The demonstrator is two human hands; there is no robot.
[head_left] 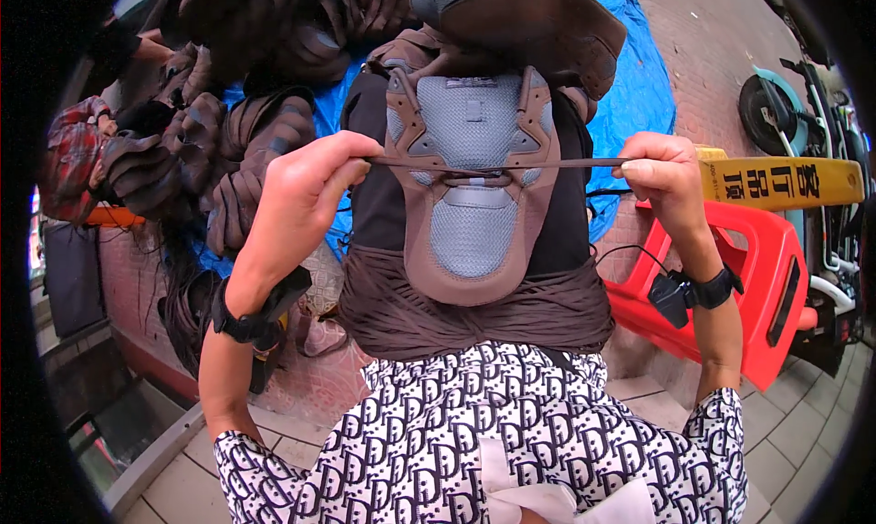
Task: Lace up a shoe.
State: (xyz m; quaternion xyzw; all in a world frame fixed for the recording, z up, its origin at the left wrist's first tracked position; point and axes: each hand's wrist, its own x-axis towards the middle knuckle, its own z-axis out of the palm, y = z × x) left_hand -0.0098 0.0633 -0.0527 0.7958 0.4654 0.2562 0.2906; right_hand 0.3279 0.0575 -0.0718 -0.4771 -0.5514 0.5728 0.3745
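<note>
A brown and blue-grey shoe upper [473,237] rests on my lap with its rounded toe toward me. Its lowest eyelets carry a brown shoelace [584,163], stretched straight out to both sides. My left hand [315,182] pinches one end of the lace between thumb and fingers. The other end is pinched in my right hand [668,173], at about the same height. The upper eyelets along both flaps look unlaced. Beneath the toe, a thick bundle of brown shoelaces [474,319] lies across my lap.
More brown shoe uppers [538,27] lie beyond my knees on a blue tarp [639,86], with stacks of uppers [260,141] at left. A red plastic stool [757,287] stands at right beside a yellow sign [794,179] and a parked bike [776,114]. Another person in a plaid sleeve [73,155] sits far left.
</note>
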